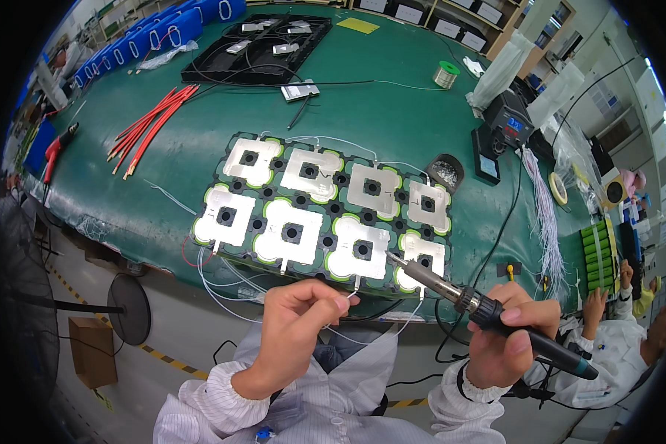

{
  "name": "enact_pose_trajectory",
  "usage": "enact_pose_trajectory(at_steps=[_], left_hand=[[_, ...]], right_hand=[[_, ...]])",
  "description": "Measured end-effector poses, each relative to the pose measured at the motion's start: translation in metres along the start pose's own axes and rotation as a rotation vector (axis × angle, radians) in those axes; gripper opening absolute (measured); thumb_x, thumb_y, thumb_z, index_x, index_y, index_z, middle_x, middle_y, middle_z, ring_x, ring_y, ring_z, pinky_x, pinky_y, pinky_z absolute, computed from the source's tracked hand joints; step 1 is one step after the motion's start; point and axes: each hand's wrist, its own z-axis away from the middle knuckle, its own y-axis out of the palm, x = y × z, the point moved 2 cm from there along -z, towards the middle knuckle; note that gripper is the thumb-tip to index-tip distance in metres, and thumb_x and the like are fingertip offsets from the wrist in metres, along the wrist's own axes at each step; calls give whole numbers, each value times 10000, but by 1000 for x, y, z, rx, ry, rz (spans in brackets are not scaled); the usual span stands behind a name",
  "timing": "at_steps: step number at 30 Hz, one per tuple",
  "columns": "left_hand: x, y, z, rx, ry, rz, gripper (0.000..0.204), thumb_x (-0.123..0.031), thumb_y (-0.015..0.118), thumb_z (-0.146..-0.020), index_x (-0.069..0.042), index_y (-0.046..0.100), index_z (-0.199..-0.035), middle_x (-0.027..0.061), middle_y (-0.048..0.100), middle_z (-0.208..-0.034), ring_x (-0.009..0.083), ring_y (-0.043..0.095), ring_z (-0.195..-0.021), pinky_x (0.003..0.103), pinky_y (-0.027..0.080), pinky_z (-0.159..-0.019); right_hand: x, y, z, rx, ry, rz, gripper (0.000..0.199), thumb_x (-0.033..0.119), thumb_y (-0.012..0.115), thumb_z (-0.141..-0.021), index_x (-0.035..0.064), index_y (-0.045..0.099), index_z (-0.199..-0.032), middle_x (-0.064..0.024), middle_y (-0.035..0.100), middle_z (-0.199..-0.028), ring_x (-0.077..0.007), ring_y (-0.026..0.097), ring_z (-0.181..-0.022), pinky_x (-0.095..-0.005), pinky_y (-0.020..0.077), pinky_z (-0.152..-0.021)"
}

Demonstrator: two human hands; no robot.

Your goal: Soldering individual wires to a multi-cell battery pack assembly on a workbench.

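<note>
Head view. Left hand (296, 333) is at the pack's (296, 198) near edge, palm turned inward, fingers curled, thumb and forefinger pinching a white wire (354, 294) by a tab. Right hand (514, 337) is off the pack's near right corner, wrapped around the iron (488, 309), which slants up-left over the pack. Tip is at the third near-row plate (372, 238) from the left; contact hard to call from this angle.

Pack lies flat just beyond both hands, two rows of four plates, wires looping off its near edge. It sits on the green table (392, 74). Beyond the pack: black tray (200, 76), solder spool (445, 76). Left of it: red wires (154, 124), heat gun (53, 154). Right of it: small cup (459, 177) touching or just beside, station (507, 122), wire bundle (542, 214). Further right, a co-worker (607, 362). Carton (92, 355) on the floor, left of the pack.
</note>
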Motion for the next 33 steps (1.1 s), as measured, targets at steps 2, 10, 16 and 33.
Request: enact_pose_trajectory(at_steps=[2, 10, 16, 33], left_hand=[[0, -1, 0, -7, 1, -7, 101, -35, 607, -815, 32, 663, -764, 63, 614, -678, 139, 632, -758, 232, 445, -655], [2, -2, 0, 0, 7, -1, 91, -30, 614, -813, 36, 660, -772, 65, 615, -691, 122, 609, -732, 251, 480, -725], [4, -2, 0, 19, 15, 23, 94, -20, 608, -823, 39, 652, -765, 62, 615, -702, 82, 553, -681, 289, 496, -840], [-3, -4, 8, 80, 373, -536, 60, -31, 664, -787, 16, 638, -813, 61, 601, -716, 129, 567, -657, 242, 434, -625]], right_hand=[[-1, 1, 0, 18, -6, 5, 325, 338, 569, -862, 39, 443, -853, -65, 445, -549, -133, 424, -456, -252, 339, -452], [-2, 3, 2, 8, 6, 6, 323, 343, 570, -869, 46, 445, -858, -23, 416, -507, -129, 428, -457, -256, 358, -474], [-2, 2, 1, -48, -8, -5, 345, 342, 605, -867, 14, 502, -858, -26, 434, -454, -156, 472, -438, -273, 406, -428], [-3, 11, 7, -106, 71, -32, 377, 356, 610, -863, -4, 509, -904, -108, 498, -604, -151, 479, -479, -240, 365, -416]])
